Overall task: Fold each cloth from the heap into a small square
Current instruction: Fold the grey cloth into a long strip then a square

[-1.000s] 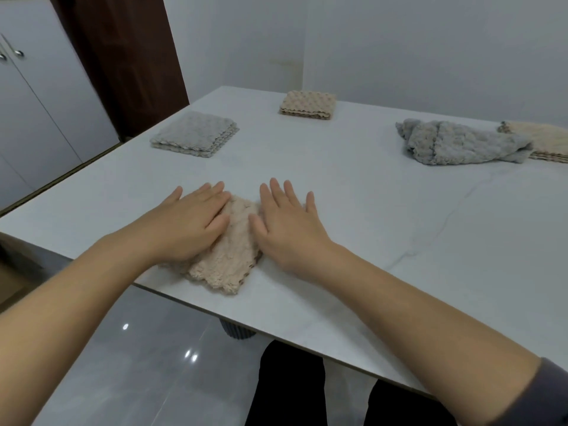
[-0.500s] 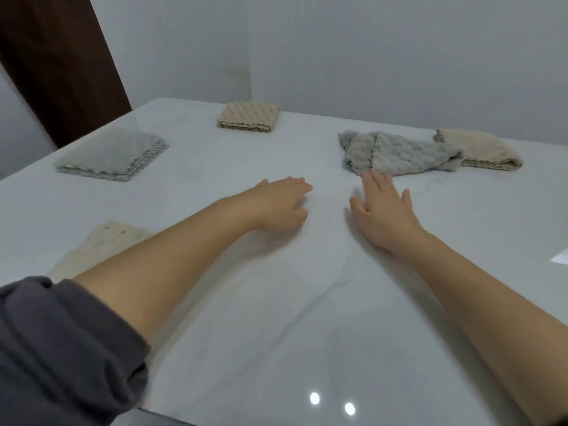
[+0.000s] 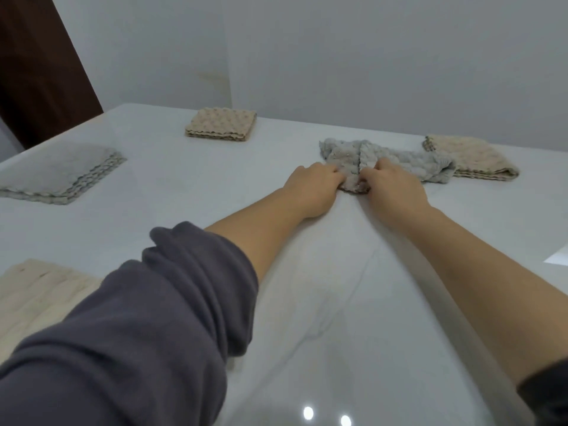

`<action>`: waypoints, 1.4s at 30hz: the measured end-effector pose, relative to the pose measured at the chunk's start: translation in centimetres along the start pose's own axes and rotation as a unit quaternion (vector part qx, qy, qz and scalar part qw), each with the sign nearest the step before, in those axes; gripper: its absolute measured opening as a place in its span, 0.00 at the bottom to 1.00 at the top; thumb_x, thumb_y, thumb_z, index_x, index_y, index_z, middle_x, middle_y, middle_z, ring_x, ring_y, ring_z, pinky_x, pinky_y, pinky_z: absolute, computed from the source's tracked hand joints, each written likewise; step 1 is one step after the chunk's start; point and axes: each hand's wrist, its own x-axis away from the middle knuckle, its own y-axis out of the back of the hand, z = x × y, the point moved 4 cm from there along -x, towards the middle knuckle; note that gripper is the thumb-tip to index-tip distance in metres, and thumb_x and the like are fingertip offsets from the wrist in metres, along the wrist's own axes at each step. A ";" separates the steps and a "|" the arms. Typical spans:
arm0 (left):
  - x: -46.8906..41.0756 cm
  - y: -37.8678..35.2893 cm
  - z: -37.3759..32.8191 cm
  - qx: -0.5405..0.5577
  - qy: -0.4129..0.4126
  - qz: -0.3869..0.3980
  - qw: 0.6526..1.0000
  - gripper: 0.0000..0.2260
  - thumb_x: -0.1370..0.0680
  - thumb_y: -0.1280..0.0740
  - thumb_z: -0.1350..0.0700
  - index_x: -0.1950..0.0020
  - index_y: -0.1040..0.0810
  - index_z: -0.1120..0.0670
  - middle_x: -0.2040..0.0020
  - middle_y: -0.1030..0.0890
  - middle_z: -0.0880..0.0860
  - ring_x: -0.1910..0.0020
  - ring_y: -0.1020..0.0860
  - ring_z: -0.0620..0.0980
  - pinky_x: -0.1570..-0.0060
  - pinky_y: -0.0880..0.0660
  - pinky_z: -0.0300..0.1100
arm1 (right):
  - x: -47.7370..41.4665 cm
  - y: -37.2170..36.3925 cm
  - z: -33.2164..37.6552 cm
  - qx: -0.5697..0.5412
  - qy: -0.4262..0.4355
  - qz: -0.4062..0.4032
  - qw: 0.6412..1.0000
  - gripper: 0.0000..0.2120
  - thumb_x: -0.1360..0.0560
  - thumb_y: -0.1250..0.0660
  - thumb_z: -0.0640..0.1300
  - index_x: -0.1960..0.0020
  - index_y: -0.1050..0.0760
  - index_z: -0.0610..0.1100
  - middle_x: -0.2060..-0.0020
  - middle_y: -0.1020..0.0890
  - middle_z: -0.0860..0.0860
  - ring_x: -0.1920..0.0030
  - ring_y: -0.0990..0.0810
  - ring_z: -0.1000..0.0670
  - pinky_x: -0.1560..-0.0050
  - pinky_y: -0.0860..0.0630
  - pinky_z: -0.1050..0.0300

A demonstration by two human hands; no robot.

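Observation:
A crumpled grey cloth (image 3: 408, 161) lies at the far middle of the white table (image 3: 190, 192). My left hand (image 3: 313, 186) and my right hand (image 3: 390, 186) both grip its near edge, fingers curled into the fabric, knuckles almost touching. Behind it to the right a beige cloth (image 3: 470, 156) lies loosely folded. Three folded squares sit apart: a beige one (image 3: 221, 123) at the back, a grey one (image 3: 58, 170) at the left, and a cream one (image 3: 33, 290) at the near left, partly hidden by my dark sleeve.
White walls rise close behind the table's far edge. A dark brown door (image 3: 37, 66) stands at the back left. A bright patch (image 3: 558, 258) shows on the table at the right edge.
Both hands left the folded cream cloth, reached across the table and took hold of the grey cloth's near edge. The view swung right and forward.

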 end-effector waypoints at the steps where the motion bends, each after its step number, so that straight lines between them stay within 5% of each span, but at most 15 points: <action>1: -0.4 -0.3 0.3 -0.008 0.010 -0.013 1.000 0.15 0.19 0.46 0.58 0.36 0.26 0.51 0.38 0.26 0.52 0.41 0.28 0.55 0.50 0.32 0.49 | -0.3 0.1 -0.1 0.015 0.002 -0.012 1.000 0.12 0.25 0.39 0.36 0.44 0.23 0.41 0.49 0.26 0.41 0.50 0.26 0.39 0.59 0.36 0.51; 6: -1.0 0.7 0.7 -0.003 0.034 -0.086 0.996 0.09 0.21 0.42 0.57 0.47 0.23 0.53 0.47 0.24 0.53 0.46 0.26 0.56 0.57 0.38 0.45 | 0.4 0.7 -0.1 -0.018 0.021 -0.103 0.994 0.05 0.33 0.32 0.42 0.60 0.25 0.41 0.54 0.24 0.43 0.53 0.27 0.40 0.51 0.34 0.47; 10: 1.4 2.8 2.0 0.030 0.058 -0.152 0.986 0.04 0.22 0.41 0.54 0.55 0.29 0.52 0.55 0.25 0.52 0.52 0.26 0.55 0.57 0.39 0.45 | 1.8 1.4 0.3 -0.037 0.030 -0.164 0.985 0.07 0.35 0.36 0.46 0.67 0.25 0.42 0.57 0.24 0.46 0.54 0.27 0.42 0.47 0.36 0.47; 14: 5.7 5.1 3.4 0.190 0.061 -0.217 0.956 0.03 0.20 0.41 0.57 0.53 0.34 0.55 0.66 0.29 0.49 0.65 0.29 0.54 0.66 0.38 0.45 | 3.2 3.0 2.1 -0.015 0.079 -0.191 0.978 0.10 0.31 0.33 0.48 0.69 0.23 0.44 0.54 0.22 0.48 0.50 0.24 0.43 0.32 0.43 0.42; 16: 7.7 6.3 4.2 0.264 0.059 -0.229 0.935 0.02 0.19 0.40 0.58 0.49 0.32 0.56 0.64 0.27 0.50 0.66 0.29 0.51 0.66 0.34 0.44 | 3.8 4.5 3.0 -0.066 0.090 -0.175 0.978 0.14 0.30 0.30 0.48 0.70 0.29 0.47 0.58 0.22 0.49 0.55 0.24 0.44 0.37 0.36 0.45; 17: 8.6 6.9 4.6 0.253 0.044 -0.229 0.939 0.02 0.19 0.40 0.59 0.47 0.31 0.56 0.62 0.26 0.51 0.65 0.28 0.51 0.64 0.32 0.43 | 4.1 5.4 3.3 -0.113 0.078 -0.158 0.978 0.17 0.30 0.29 0.46 0.70 0.35 0.48 0.63 0.24 0.50 0.61 0.25 0.45 0.47 0.31 0.50; 19: 10.7 8.1 5.5 0.176 0.002 -0.215 0.961 0.08 0.20 0.39 0.62 0.41 0.28 0.57 0.58 0.25 0.51 0.62 0.27 0.51 0.61 0.30 0.44 | 4.6 6.6 3.4 -0.217 0.025 -0.113 0.969 0.19 0.29 0.30 0.44 0.69 0.41 0.50 0.71 0.29 0.52 0.69 0.30 0.47 0.66 0.36 0.54; 22: 13.3 9.1 7.3 0.059 -0.035 -0.208 0.976 0.09 0.22 0.37 0.66 0.43 0.23 0.61 0.52 0.25 0.56 0.58 0.26 0.54 0.59 0.26 0.49 | 5.9 8.6 3.2 -0.335 -0.010 -0.110 0.936 0.14 0.28 0.30 0.44 0.65 0.35 0.50 0.72 0.26 0.53 0.69 0.27 0.49 0.67 0.32 0.54; 24: 15.2 10.1 8.5 0.107 0.032 -0.224 0.968 0.06 0.23 0.36 0.65 0.48 0.21 0.61 0.53 0.27 0.53 0.58 0.27 0.53 0.56 0.26 0.49 | 7.1 10.1 3.3 -0.382 -0.006 -0.103 0.918 0.10 0.28 0.29 0.43 0.61 0.31 0.48 0.68 0.24 0.54 0.67 0.26 0.52 0.65 0.31 0.56; 28: 18.0 12.7 9.9 0.337 0.204 -0.285 0.874 0.08 0.23 0.35 0.57 0.55 0.24 0.62 0.61 0.25 0.52 0.62 0.29 0.49 0.62 0.32 0.43 | 8.9 12.8 2.7 -0.553 -0.049 -0.053 0.830 0.06 0.27 0.28 0.40 0.58 0.23 0.47 0.65 0.18 0.50 0.64 0.20 0.51 0.60 0.24 0.55; 31: 20.0 15.8 9.2 0.501 0.212 -0.329 0.772 0.04 0.24 0.30 0.55 0.57 0.20 0.55 0.60 0.18 0.47 0.60 0.20 0.45 0.55 0.24 0.41 | 10.3 15.7 2.5 -0.664 -0.071 -0.019 0.744 0.05 0.26 0.29 0.39 0.58 0.24 0.44 0.68 0.18 0.53 0.67 0.18 0.54 0.64 0.21 0.61; 34: 21.1 18.9 8.3 0.549 0.196 -0.363 0.727 0.04 0.23 0.30 0.55 0.57 0.20 0.50 0.65 0.17 0.43 0.63 0.18 0.41 0.58 0.21 0.38 | 10.9 18.7 2.7 -0.703 -0.073 -0.013 0.707 0.07 0.24 0.32 0.41 0.59 0.27 0.45 0.72 0.20 0.56 0.71 0.20 0.57 0.69 0.23 0.64; 37: 21.0 20.4 8.4 0.559 0.201 -0.353 0.723 0.08 0.21 0.33 0.53 0.59 0.21 0.53 0.66 0.18 0.47 0.67 0.20 0.43 0.63 0.23 0.37 | 10.8 20.2 2.7 -0.716 -0.071 -0.007 0.695 0.05 0.23 0.33 0.45 0.57 0.26 0.45 0.70 0.18 0.54 0.69 0.19 0.56 0.68 0.22 0.62; 42: 18.8 17.4 9.8 0.513 0.267 -0.265 0.772 0.13 0.20 0.35 0.51 0.63 0.24 0.54 0.69 0.24 0.51 0.72 0.26 0.45 0.71 0.30 0.35 | 8.8 16.1 1.8 -0.681 -0.153 0.037 0.716 0.06 0.24 0.31 0.42 0.58 0.26 0.44 0.73 0.20 0.53 0.71 0.21 0.55 0.72 0.25 0.65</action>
